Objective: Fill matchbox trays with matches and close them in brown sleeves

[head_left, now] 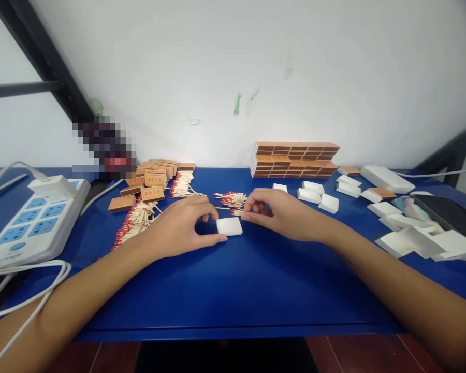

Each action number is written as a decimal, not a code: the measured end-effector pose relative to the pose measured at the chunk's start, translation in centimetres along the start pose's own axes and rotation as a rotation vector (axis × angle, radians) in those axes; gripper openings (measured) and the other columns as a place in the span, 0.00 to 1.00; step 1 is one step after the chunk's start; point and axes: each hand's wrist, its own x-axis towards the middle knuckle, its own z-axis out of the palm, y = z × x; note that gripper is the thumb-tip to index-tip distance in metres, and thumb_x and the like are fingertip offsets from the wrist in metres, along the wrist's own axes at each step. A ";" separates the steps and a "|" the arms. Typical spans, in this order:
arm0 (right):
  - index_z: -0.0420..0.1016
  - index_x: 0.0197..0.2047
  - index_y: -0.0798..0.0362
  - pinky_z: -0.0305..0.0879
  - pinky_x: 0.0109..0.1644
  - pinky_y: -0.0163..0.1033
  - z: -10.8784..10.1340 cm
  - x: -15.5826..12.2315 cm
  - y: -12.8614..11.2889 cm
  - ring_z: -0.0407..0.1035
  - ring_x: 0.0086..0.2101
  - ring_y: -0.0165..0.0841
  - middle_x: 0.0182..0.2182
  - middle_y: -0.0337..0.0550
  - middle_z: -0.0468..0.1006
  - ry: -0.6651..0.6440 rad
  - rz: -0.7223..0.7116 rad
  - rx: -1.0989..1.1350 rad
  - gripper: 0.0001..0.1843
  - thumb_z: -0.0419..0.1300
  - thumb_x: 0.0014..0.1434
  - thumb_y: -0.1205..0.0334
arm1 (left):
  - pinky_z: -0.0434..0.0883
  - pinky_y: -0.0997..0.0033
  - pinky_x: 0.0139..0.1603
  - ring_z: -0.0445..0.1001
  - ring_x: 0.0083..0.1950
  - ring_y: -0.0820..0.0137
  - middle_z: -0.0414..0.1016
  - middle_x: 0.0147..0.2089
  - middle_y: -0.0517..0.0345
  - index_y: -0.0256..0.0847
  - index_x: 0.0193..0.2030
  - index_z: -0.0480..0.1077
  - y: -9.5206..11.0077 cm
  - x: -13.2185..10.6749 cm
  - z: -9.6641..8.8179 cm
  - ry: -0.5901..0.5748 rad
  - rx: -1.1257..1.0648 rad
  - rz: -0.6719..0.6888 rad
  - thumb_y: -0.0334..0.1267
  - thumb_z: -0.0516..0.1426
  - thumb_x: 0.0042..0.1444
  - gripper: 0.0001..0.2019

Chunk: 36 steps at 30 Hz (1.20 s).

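Note:
A small white matchbox tray [229,226] lies on the blue table in front of me. My left hand [182,225] curves round its left end, thumb along the near edge and index finger by the far left corner. Close to the tray's right corner, my right hand [277,212] has thumb and index finger pinched together; what is between the fingertips is hidden. A few red-headed matches [236,212] lie right beside these fingertips, behind the tray. Just beyond them is a small pile of loose matches [233,199].
More matches [140,217] and closed matchboxes [153,194] lie to the left. Stacked matchboxes [295,160] stand against the wall. White trays [309,195], opened white card pieces [423,238] and a dark phone [450,212] are right. A power strip [39,220] with cables occupies the far left.

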 end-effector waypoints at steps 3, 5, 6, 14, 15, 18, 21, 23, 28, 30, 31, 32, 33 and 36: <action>0.76 0.37 0.51 0.58 0.36 0.39 -0.3 0.1 0.3 0.67 0.32 0.33 0.34 0.41 0.76 -0.016 0.025 -0.117 0.09 0.62 0.68 0.56 | 0.67 0.66 0.43 0.72 0.41 0.65 0.73 0.37 0.59 0.42 0.41 0.76 -0.1 0.0 -0.1 -0.004 0.021 0.019 0.54 0.67 0.59 0.17; 0.76 0.36 0.51 0.57 0.36 0.39 -0.5 0.2 0.9 0.67 0.32 0.33 0.34 0.42 0.77 -0.027 0.044 -0.180 0.08 0.62 0.67 0.58 | 0.67 0.66 0.42 0.72 0.41 0.65 0.73 0.36 0.59 0.43 0.40 0.76 -0.2 0.0 -0.1 -0.015 0.030 0.031 0.55 0.67 0.60 0.17; 0.76 0.35 0.51 0.57 0.35 0.39 -0.6 0.2 1.2 0.67 0.32 0.33 0.33 0.42 0.77 -0.038 0.045 -0.193 0.08 0.62 0.67 0.59 | 0.67 0.66 0.42 0.72 0.41 0.66 0.73 0.36 0.59 0.43 0.40 0.76 -0.2 0.0 -0.2 -0.024 0.031 0.033 0.55 0.66 0.60 0.17; 0.76 0.38 0.51 0.59 0.37 0.39 -0.6 0.2 1.4 0.67 0.33 0.34 0.34 0.42 0.76 -0.057 0.003 -0.151 0.10 0.59 0.70 0.56 | 0.67 0.66 0.42 0.72 0.41 0.66 0.74 0.38 0.59 0.44 0.42 0.76 -0.2 -0.1 0.0 -0.053 0.034 0.021 0.56 0.65 0.60 0.17; 0.76 0.38 0.51 0.60 0.37 0.39 -0.7 0.1 1.1 0.67 0.33 0.34 0.34 0.41 0.76 -0.053 0.004 -0.116 0.11 0.59 0.70 0.55 | 0.67 0.66 0.42 0.72 0.41 0.66 0.74 0.38 0.59 0.44 0.42 0.76 -0.1 -0.1 0.0 -0.047 0.034 0.019 0.56 0.66 0.60 0.17; 0.76 0.38 0.51 0.61 0.37 0.39 -0.7 -0.1 0.2 0.67 0.33 0.33 0.34 0.40 0.76 -0.051 -0.003 0.018 0.14 0.60 0.71 0.50 | 0.67 0.66 0.42 0.72 0.41 0.67 0.73 0.37 0.60 0.44 0.42 0.76 -0.1 0.0 0.0 -0.032 0.027 0.012 0.55 0.66 0.59 0.17; 0.77 0.40 0.50 0.61 0.37 0.39 -0.5 -0.4 -0.3 0.67 0.34 0.33 0.35 0.40 0.77 -0.097 -0.034 0.121 0.16 0.60 0.71 0.47 | 0.67 0.67 0.41 0.72 0.40 0.67 0.73 0.37 0.60 0.44 0.42 0.76 0.0 0.0 0.0 -0.019 0.011 0.014 0.54 0.67 0.59 0.16; 0.77 0.41 0.50 0.61 0.36 0.39 -0.3 -0.5 -0.5 0.66 0.33 0.32 0.36 0.40 0.77 -0.128 -0.055 0.146 0.15 0.59 0.71 0.47 | 0.67 0.67 0.41 0.72 0.40 0.67 0.73 0.37 0.60 0.44 0.43 0.76 -0.1 0.0 0.1 -0.011 0.012 0.030 0.53 0.68 0.58 0.16; 0.75 0.38 0.50 0.59 0.35 0.38 0.3 -0.6 -1.0 0.64 0.31 0.31 0.32 0.38 0.75 -0.107 -0.073 0.105 0.15 0.59 0.72 0.50 | 0.67 0.67 0.41 0.73 0.41 0.67 0.73 0.37 0.60 0.44 0.44 0.76 0.1 -0.1 0.0 -0.009 0.022 0.069 0.51 0.67 0.59 0.15; 0.75 0.37 0.50 0.59 0.35 0.38 0.6 -0.7 -1.3 0.64 0.31 0.31 0.31 0.38 0.74 -0.105 -0.084 0.062 0.13 0.60 0.72 0.53 | 0.67 0.67 0.41 0.73 0.41 0.67 0.74 0.37 0.60 0.44 0.44 0.76 0.3 -0.1 0.0 -0.006 0.021 0.078 0.50 0.67 0.60 0.14; 0.76 0.37 0.50 0.59 0.35 0.38 0.8 -0.7 -1.4 0.64 0.31 0.32 0.31 0.38 0.74 -0.109 -0.093 0.044 0.12 0.60 0.72 0.54 | 0.67 0.67 0.42 0.73 0.41 0.67 0.74 0.37 0.60 0.43 0.43 0.76 0.4 -0.1 0.0 -0.004 0.022 0.079 0.50 0.66 0.60 0.14; 0.76 0.38 0.50 0.59 0.35 0.38 0.9 -0.8 -1.5 0.65 0.31 0.32 0.31 0.38 0.74 -0.114 -0.101 0.031 0.11 0.60 0.71 0.56 | 0.67 0.67 0.42 0.73 0.41 0.67 0.74 0.37 0.60 0.43 0.43 0.76 0.4 -0.2 0.0 -0.003 0.024 0.078 0.50 0.66 0.60 0.13; 0.76 0.38 0.50 0.59 0.36 0.38 1.1 -0.9 -1.6 0.65 0.32 0.32 0.31 0.38 0.74 -0.119 -0.109 0.023 0.09 0.60 0.71 0.58 | 0.67 0.67 0.42 0.73 0.41 0.67 0.74 0.37 0.60 0.43 0.43 0.76 0.4 -0.2 0.0 -0.003 0.027 0.078 0.50 0.66 0.60 0.13; 0.76 0.38 0.50 0.60 0.38 0.39 1.3 -1.0 -1.8 0.66 0.33 0.33 0.32 0.39 0.75 -0.121 -0.120 0.010 0.07 0.60 0.70 0.61 | 0.68 0.66 0.42 0.73 0.42 0.67 0.74 0.38 0.59 0.43 0.44 0.75 0.4 -0.2 0.1 -0.005 0.035 0.093 0.50 0.66 0.61 0.13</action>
